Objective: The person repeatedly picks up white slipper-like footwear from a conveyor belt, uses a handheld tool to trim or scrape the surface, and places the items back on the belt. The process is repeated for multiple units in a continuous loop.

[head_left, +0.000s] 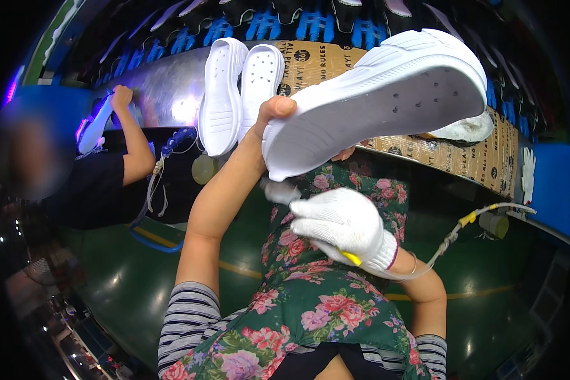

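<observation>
A white shoe sole [386, 107] is held up in front of me, tilted, with its greyish inner face toward me and small holes at its wider end. My left hand [269, 117] is bare and grips the narrower end, thumb on the near edge, some fingers hidden behind it. Below the sole, my right hand [339, 221] wears a white knitted glove with its fingers curled closed. From it sticks out a brush-like tool [280, 190], its pale tip blurred and apart from the sole. A thin hose [446, 244] with yellow tape runs along the right wrist.
Two white soles [220, 101] [261, 82] stand left on the metal bench [164, 88], beside printed brown cardboard [487, 168]. Behind are shoes on blue holders [266, 25]. A white glove [528, 174] hangs at right. At left, another person's hand [121, 98] holds a pale piece.
</observation>
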A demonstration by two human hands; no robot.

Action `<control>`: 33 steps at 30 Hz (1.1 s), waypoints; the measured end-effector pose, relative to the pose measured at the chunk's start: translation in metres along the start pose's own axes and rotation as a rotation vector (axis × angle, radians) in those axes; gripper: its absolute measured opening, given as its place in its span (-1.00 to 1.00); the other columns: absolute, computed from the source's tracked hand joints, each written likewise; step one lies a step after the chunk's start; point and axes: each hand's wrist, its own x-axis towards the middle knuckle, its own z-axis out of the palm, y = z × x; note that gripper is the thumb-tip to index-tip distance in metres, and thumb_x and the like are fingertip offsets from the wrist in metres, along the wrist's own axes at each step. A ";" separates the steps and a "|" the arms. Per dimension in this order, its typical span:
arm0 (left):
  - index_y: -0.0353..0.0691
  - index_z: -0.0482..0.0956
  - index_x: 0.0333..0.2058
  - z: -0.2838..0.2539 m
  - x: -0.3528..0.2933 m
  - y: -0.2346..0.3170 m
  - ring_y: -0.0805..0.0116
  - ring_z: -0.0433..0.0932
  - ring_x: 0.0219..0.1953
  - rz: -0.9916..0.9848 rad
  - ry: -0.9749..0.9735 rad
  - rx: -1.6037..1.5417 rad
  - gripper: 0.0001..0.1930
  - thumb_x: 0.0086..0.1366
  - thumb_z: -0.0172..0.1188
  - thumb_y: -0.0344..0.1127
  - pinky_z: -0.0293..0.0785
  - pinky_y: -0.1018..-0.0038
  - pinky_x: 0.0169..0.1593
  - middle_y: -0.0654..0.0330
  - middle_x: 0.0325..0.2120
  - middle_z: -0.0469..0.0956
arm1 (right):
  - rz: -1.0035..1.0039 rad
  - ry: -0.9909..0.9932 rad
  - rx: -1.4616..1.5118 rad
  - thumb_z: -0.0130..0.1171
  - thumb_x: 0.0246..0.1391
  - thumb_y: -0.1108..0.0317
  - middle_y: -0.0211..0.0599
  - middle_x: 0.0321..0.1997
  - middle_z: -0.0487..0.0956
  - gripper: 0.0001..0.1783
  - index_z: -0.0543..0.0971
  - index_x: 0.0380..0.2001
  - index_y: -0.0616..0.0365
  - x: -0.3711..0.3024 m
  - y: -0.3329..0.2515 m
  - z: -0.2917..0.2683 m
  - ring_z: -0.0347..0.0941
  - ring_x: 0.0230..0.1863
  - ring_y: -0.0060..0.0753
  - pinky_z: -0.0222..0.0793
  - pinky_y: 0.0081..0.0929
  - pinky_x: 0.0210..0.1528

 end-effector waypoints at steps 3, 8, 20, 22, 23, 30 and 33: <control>-0.44 0.24 0.40 -0.006 -0.001 -0.005 -0.04 0.57 -0.13 0.116 -0.076 -0.017 0.31 -0.08 0.41 0.54 0.56 0.26 -0.14 -0.30 0.03 0.44 | 0.154 0.020 0.197 0.50 -0.11 0.55 -0.15 -0.03 0.76 -0.63 0.76 -0.15 0.04 0.009 -0.006 -0.011 0.71 -0.10 -0.07 0.61 -0.24 -0.06; -0.41 0.24 0.41 -0.031 0.015 -0.016 -0.06 0.60 -0.13 0.252 -0.326 -0.171 0.24 0.00 0.34 0.50 0.58 0.20 -0.13 -0.40 0.07 0.41 | 0.174 0.068 -0.020 0.52 -0.12 0.57 -0.15 -0.03 0.77 -0.66 0.78 -0.20 0.01 0.016 -0.008 -0.014 0.71 -0.13 -0.10 0.61 -0.29 -0.10; -0.26 0.13 0.51 -0.028 -0.006 -0.038 -0.17 0.60 0.06 0.213 0.052 -0.339 0.07 0.27 0.08 0.45 0.63 -0.05 0.03 -0.33 0.22 0.41 | 0.435 0.152 0.125 0.50 0.01 0.50 -0.27 -0.15 0.80 -0.82 0.80 -0.27 0.05 0.017 -0.001 -0.041 0.72 -0.15 -0.33 0.62 -0.39 -0.06; -0.32 0.12 0.51 0.000 -0.003 -0.051 -0.19 0.63 0.13 0.225 0.243 -0.457 -0.05 0.42 -0.07 0.34 0.63 -0.12 0.14 -0.36 0.28 0.43 | 0.421 0.258 -0.007 0.50 0.01 0.46 -0.29 -0.18 0.79 -0.80 0.80 -0.24 0.01 0.020 0.019 -0.058 0.72 -0.18 -0.29 0.62 -0.39 -0.07; -0.30 0.12 0.52 -0.012 -0.004 -0.063 -0.23 0.59 0.14 0.192 0.175 -0.515 -0.02 0.38 -0.04 0.37 0.58 -0.11 0.18 -0.36 0.28 0.41 | 0.326 0.279 -0.129 0.48 0.01 0.49 -0.30 -0.20 0.78 -0.80 0.79 -0.25 0.03 0.024 0.028 -0.069 0.71 -0.19 -0.25 0.61 -0.37 -0.08; -0.30 0.18 0.50 -0.020 -0.013 -0.078 -0.25 0.58 0.19 0.128 0.029 -0.380 -0.03 0.38 -0.06 0.39 0.58 -0.10 0.21 -0.35 0.27 0.43 | 0.019 0.375 -0.622 0.47 -0.09 0.60 -0.17 -0.15 0.77 -0.71 0.76 -0.23 0.12 0.044 0.053 -0.096 0.71 -0.17 -0.13 0.62 -0.29 -0.10; -0.26 0.10 0.53 0.006 -0.010 -0.059 -0.24 0.58 0.22 0.221 0.365 -0.284 0.03 0.33 0.04 0.40 0.62 -0.04 0.24 -0.37 0.28 0.43 | 0.196 0.234 -0.037 0.52 -0.08 0.53 -0.19 -0.22 0.78 -0.77 0.78 -0.28 0.14 0.033 0.018 -0.087 0.72 -0.23 -0.21 0.60 -0.35 -0.15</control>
